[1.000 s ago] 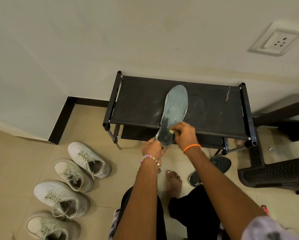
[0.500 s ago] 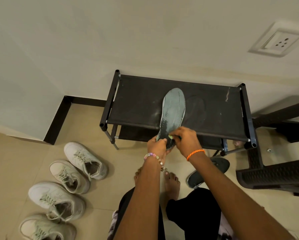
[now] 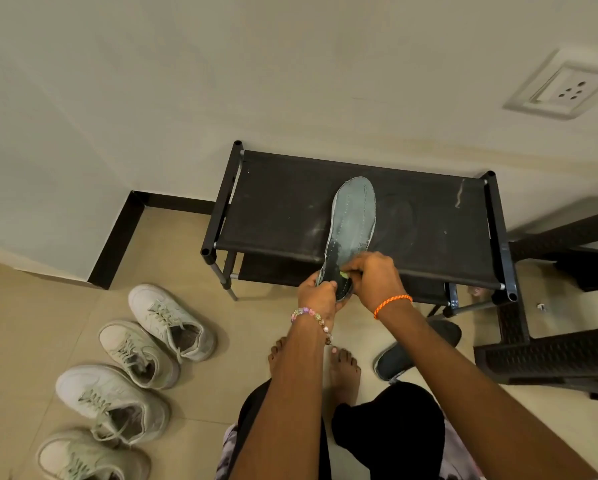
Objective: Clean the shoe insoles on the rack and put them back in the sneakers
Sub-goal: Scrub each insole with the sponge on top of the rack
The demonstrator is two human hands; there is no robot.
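Setting: beige tiled floor (image 3: 65,306) against cream wall (image 3: 221,81); dark skirting at corner; white socket plate (image 3: 564,90) high on wall at right
Rack: black two-tier shoe rack (image 3: 429,216) against wall; fabric top shelf dusty, pale streak near right end
Insole: grey-blue insole (image 3: 353,216), stitched edge; toe end lying on top shelf, heel end lifted past front rail, tilted toward body
Second insole: dark shape (image 3: 399,216) on shelf just right of grey one; too faint to tell for certain
Left hand: left hand (image 3: 320,296), beaded bracelet at wrist; fingers curled round heel edge of insole from left, gripping it
Right hand: right hand (image 3: 373,275), orange cord at wrist; fingertips pinching small yellow-green item (image 3: 343,274) pressed to heel area of insole; nature of item unclear
Sneakers: four off-white sneakers (image 3: 169,320) in row on floor at left, well apart from rack, openings facing up
Dark shoe: one dark shoe (image 3: 394,362) on floor beside right forearm, partly hidden
Feet: bare feet (image 3: 342,372) on tiles below hands
Other: dark woven plastic furniture (image 3: 550,355) at right of rack
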